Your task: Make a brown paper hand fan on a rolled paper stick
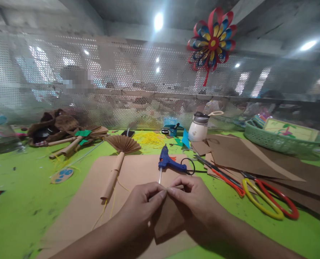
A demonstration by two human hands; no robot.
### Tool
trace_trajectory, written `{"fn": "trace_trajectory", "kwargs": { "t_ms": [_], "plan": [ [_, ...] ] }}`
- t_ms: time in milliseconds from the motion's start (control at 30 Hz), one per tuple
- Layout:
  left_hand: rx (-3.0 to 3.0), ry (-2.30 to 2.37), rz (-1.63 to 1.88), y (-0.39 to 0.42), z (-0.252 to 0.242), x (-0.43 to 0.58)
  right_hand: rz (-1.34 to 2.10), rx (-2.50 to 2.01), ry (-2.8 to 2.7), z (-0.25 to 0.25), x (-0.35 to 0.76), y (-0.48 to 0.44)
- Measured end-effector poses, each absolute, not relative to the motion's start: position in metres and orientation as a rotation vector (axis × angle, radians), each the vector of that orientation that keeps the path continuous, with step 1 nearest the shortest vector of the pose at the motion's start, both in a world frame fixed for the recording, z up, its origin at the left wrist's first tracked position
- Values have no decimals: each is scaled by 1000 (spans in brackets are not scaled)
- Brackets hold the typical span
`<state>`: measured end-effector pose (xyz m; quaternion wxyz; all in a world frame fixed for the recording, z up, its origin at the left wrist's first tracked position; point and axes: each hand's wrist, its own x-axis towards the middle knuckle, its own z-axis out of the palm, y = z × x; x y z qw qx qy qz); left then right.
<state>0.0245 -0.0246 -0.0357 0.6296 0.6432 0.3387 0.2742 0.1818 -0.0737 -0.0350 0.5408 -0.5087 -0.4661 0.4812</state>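
Observation:
Both hands meet low in the middle of the view over a piece of brown paper (170,219). My left hand (146,201) is closed, thumb and forefinger pinching the paper's upper edge. Close beside it, my right hand (193,196) pinches the same edge. Beneath them lies a larger tan sheet (86,201). Just beyond the fingers, a blue glue gun (170,160) with a clear glue stick rests on that sheet. To the left lies a rolled paper tube (112,178) with yellow strings, topped by a pleated paper fan (123,144).
Two pairs of scissors, one red-handled (230,180) and one yellow-and-red (262,205), lie right beside stacked brown paper (238,154). Behind are a white jar (198,127), a green basket (278,138) and yellow shreds (150,139). Left are paper rolls (72,147) and a brown bag (52,126).

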Motion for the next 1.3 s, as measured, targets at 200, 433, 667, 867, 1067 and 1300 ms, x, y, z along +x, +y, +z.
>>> {"fn": "trace_trajectory", "kwargs": {
  "t_ms": [200,433,667,867,1067,1300],
  "plan": [
    [1352,734,597,-26,-36,26,1207,-1196,-1037,-35,181,-76],
    [1309,713,621,-24,-46,23,1114,-1264,-1157,-34,185,-73],
    [1428,734,589,-17,-46,22,1071,-1329,-1213,-32,187,-73],
    [1484,752,616,-16,-40,21,1113,-1296,-1140,-31,191,-72],
    [1510,747,618,-13,-41,20,1109,-1278,-1138,-27,196,-69],
    [1512,755,609,-13,-40,21,1193,-1307,-1071,-31,199,-65]
  ]
}}
